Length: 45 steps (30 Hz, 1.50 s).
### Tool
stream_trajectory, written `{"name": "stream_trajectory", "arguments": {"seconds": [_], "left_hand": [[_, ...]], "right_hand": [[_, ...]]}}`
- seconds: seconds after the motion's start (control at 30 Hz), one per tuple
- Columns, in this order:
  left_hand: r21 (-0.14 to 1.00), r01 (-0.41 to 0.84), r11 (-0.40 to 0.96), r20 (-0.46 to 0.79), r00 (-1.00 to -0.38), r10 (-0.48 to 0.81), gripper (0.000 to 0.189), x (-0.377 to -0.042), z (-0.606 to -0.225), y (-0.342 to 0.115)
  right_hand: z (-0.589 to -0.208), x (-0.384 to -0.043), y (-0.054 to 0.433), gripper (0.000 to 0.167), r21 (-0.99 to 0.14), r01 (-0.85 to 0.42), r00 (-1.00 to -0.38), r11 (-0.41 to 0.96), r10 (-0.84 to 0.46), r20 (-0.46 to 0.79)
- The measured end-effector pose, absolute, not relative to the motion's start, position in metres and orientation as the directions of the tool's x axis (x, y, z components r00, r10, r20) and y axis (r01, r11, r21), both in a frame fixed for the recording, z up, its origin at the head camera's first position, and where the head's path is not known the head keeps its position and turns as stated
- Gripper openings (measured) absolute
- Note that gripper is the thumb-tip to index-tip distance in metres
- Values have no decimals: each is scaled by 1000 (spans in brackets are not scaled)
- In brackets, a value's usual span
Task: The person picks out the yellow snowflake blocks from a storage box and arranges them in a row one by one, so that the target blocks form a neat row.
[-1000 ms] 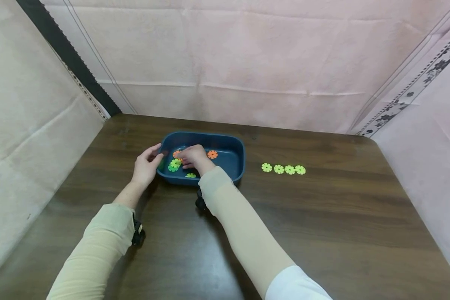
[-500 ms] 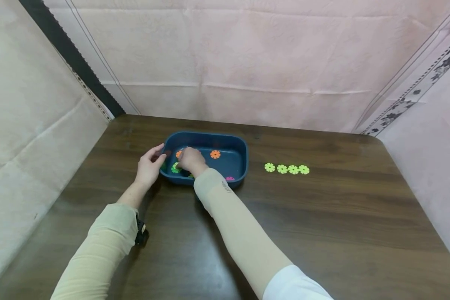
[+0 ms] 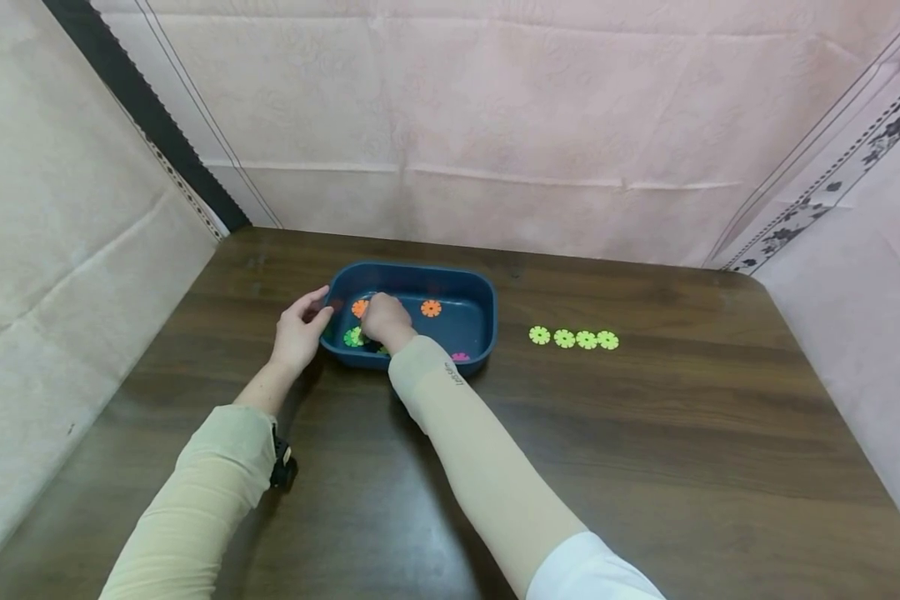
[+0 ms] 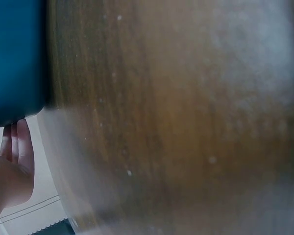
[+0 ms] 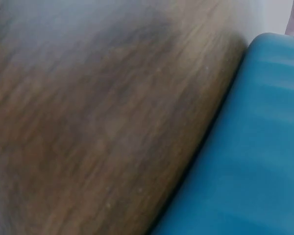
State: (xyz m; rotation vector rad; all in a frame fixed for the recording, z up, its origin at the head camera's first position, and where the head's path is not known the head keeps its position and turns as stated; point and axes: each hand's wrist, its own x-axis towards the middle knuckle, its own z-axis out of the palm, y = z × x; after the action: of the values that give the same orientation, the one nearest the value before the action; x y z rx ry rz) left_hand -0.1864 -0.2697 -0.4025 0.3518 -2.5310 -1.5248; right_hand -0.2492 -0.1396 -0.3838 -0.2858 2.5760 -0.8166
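Observation:
In the head view, my left hand (image 3: 297, 337) touches the left end of a dark blue plastic bin (image 3: 461, 275), thumb at the rim. Its fingers look fairly straight against the bin's outside in the left wrist view. My right hand (image 3: 387, 320) reaches down inside the bin, fingers pointing at the floor beside a green flower-shaped disc (image 3: 353, 337). Its fingertips are hidden behind the hand, so I cannot tell whether they pinch a disc. Two orange flower discs, one left (image 3: 359, 308) and one right (image 3: 431, 308), flank the hand. A pink disc (image 3: 460, 357) shows near the front wall.
To the right of the bin, several yellow-green flower discs (image 3: 564, 338) lie in a row on the brown wooden table (image 3: 645, 467). Pale cloth walls (image 3: 495, 125) enclose the table's back and sides. The right wrist view shows mostly tabletop and the bin's blue outer wall (image 5: 255, 147).
My right hand has turned and lowered its fingers over the green and yellow-green discs, uncovering the pink disc. My left hand stays at the bin's left end. The view has shifted slightly.

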Motion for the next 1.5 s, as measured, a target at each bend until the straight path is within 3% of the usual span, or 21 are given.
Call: {"name": "stream_trajectory", "arguments": {"seconds": [0.2,0.4,0.7,1.0,1.23,1.5], "left_hand": [[887,-119,447,16,-958,-286,44,-187,-405,-272],[885,-120,450,18,-957,-290,44,-186,-403,-272],[882,-127,454,9,-958,-286,44,-186,-402,-270],[882,-131,452,3,-959,-284,44,-185,-400,-268],[877,-127,463,13,-958,-286,45,-185,-401,-269],[872,-130,471,10,-959,-284,45,-185,-401,-271]], "right_hand": [[-382,-246,-139,31,-613,-50,-889,789,-314,-332],[-380,-244,-138,27,-599,-106,-862,793,-374,-342],[-381,-245,-139,19,-588,-85,-878,805,-339,-337],[-379,-249,-133,18,-690,-43,-889,722,-343,-303],[-369,-257,-121,13,-840,150,-859,522,-352,-372],[-349,-268,-100,15,-878,293,-804,378,-400,-440]]}}
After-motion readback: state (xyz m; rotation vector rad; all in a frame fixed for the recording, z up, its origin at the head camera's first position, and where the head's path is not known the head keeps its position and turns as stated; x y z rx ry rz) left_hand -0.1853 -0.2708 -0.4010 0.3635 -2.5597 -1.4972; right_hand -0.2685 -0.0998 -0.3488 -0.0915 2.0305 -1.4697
